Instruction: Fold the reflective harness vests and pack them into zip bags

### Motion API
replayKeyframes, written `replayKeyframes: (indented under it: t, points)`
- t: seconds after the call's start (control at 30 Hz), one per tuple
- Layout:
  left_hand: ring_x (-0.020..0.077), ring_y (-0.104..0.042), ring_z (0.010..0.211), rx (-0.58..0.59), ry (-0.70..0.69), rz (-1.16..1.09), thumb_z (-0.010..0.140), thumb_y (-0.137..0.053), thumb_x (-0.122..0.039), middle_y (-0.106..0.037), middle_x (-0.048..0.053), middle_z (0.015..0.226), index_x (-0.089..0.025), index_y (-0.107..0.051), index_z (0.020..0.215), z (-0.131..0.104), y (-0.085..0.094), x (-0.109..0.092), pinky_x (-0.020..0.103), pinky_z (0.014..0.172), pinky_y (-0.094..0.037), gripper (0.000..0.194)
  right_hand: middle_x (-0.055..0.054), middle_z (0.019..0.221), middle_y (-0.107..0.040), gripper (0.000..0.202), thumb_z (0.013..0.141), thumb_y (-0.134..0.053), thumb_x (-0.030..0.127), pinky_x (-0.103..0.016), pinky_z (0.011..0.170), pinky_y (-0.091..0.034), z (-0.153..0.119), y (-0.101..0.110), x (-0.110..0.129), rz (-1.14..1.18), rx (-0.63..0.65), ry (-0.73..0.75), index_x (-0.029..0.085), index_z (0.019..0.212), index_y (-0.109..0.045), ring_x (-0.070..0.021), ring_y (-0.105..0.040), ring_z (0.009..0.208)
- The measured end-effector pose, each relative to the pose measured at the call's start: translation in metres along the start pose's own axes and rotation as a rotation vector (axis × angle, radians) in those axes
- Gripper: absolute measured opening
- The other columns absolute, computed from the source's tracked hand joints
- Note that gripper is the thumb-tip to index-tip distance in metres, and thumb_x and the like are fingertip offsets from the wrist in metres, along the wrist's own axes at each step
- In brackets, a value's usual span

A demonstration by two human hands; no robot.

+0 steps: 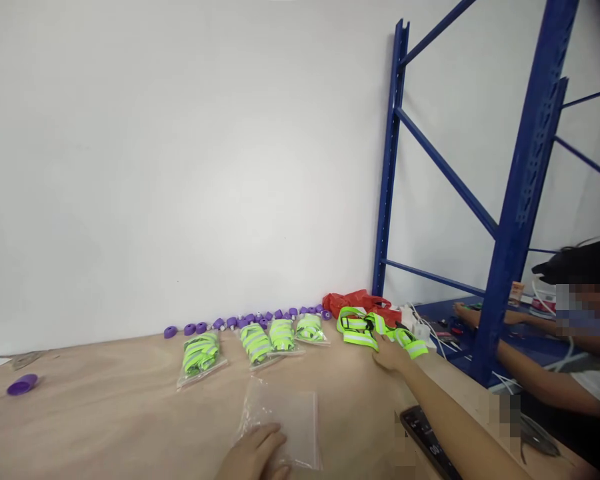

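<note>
My left hand [254, 452] lies on a clear zip plastic bag [300, 417] at the front of the table, fingers outstretched and apart. The bag looks flat, with nothing visible inside. My right hand [394, 358] reaches forward to a loose bundle of neon yellow-green reflective straps [359, 339], its fingers apart at the near edge. Whether the fingertips touch the straps I cannot tell. To the left sit several clear bags packed with the same kind of straps, among them a bag of straps [200, 353] and another bag of straps [256, 345].
Purple caps [201, 327] line the wall, and a purple cup-like piece [23, 385] lies far left. Behind the straps is a red bag [347, 303]. A phone [427, 440] lies under my right forearm. A blue rack post [510, 200] stands right, with a co-worker [555, 387] beyond.
</note>
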State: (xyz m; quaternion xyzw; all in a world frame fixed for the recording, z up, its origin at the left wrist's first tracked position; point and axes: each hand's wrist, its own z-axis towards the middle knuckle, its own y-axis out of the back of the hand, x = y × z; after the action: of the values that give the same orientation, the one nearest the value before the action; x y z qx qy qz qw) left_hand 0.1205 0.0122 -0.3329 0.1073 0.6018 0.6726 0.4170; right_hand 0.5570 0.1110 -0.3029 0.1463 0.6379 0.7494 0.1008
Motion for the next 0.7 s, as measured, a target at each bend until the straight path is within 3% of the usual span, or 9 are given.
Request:
replayKeyframes:
  t: [0.1, 0.2, 0.3, 0.4, 0.53, 0.63, 0.7]
  points:
    - [0.0226, -0.072, 0.097, 0.045, 0.111, -0.016, 0.091, -0.051, -0.025, -0.073, 0.006, 0.112, -0.023, -0.07, 0.116, -0.003, 0.007, -0.014, 0.032, 0.088, -0.058, 0.031, -0.011, 0.118, -0.067, 0.026, 0.095, -0.063, 0.027, -0.044, 0.094, -0.052, 0.0, 0.005, 0.002, 0.021, 0.028, -0.019, 0.015, 0.117, -0.065, -0.0233, -0.066, 0.105]
    - [0.0229, -0.07, 0.092, 0.057, 0.138, -0.019, 0.094, -0.044, -0.023, -0.073, 0.008, 0.101, -0.02, -0.071, 0.108, -0.005, 0.016, -0.025, 0.035, 0.087, -0.056, 0.031, -0.006, 0.108, -0.068, 0.023, 0.096, -0.063, 0.035, -0.041, 0.089, -0.054, 0.008, 0.036, 0.005, 0.063, -0.045, -0.022, 0.014, 0.108, -0.065, -0.0192, -0.066, 0.097]
    - [0.0283, -0.06, 0.122, 0.073, 0.081, -0.077, 0.089, -0.053, -0.024, -0.065, 0.011, 0.129, -0.021, -0.07, 0.117, -0.006, 0.022, -0.031, 0.044, 0.108, -0.046, 0.033, -0.01, 0.102, -0.07, 0.014, 0.096, -0.057, 0.023, -0.035, 0.087, -0.05, 0.021, 0.092, 0.008, 0.124, -0.215, -0.011, 0.014, 0.103, -0.065, -0.0212, -0.066, 0.095]
    - [0.032, -0.043, 0.141, 0.122, 0.107, -0.196, 0.085, -0.061, -0.028, -0.049, 0.01, 0.151, -0.025, -0.067, 0.129, -0.007, 0.021, -0.03, 0.052, 0.12, -0.031, 0.045, -0.013, 0.099, -0.071, 0.019, 0.094, -0.051, 0.017, -0.033, 0.084, -0.047, 0.031, 0.165, 0.013, 0.194, -0.416, 0.022, 0.014, 0.107, -0.064, -0.0243, -0.067, 0.096]
    - [0.0318, -0.042, 0.142, 0.107, 0.156, -0.286, 0.087, -0.06, -0.034, -0.047, 0.009, 0.152, -0.025, -0.066, 0.132, -0.01, 0.013, -0.02, 0.053, 0.122, -0.027, 0.046, -0.006, 0.086, -0.071, 0.026, 0.094, -0.045, 0.02, -0.031, 0.077, -0.048, 0.025, 0.259, 0.028, 0.298, -0.667, 0.054, 0.016, 0.115, -0.059, -0.0222, -0.067, 0.084]
    - [0.0304, -0.048, 0.137, 0.022, 0.178, -0.344, 0.089, -0.06, -0.038, -0.053, 0.012, 0.147, -0.022, -0.06, 0.138, -0.011, 0.007, -0.012, 0.049, 0.12, -0.031, 0.052, -0.004, 0.083, -0.069, 0.012, 0.086, -0.055, 0.021, -0.031, 0.075, -0.048, 0.007, 0.314, 0.049, 0.509, -0.99, 0.214, 0.017, 0.095, -0.063, -0.0199, -0.063, 0.077]
    - [0.0297, -0.048, 0.137, -0.058, 0.229, -0.391, 0.091, -0.056, -0.041, -0.053, 0.013, 0.147, -0.021, -0.052, 0.145, -0.008, 0.008, -0.013, 0.048, 0.119, -0.033, 0.058, -0.003, 0.08, -0.066, 0.006, 0.084, -0.058, 0.02, -0.032, 0.077, -0.049, -0.006, 0.342, 0.065, 0.639, -1.104, 0.303, 0.017, 0.088, -0.062, -0.0178, -0.059, 0.076]
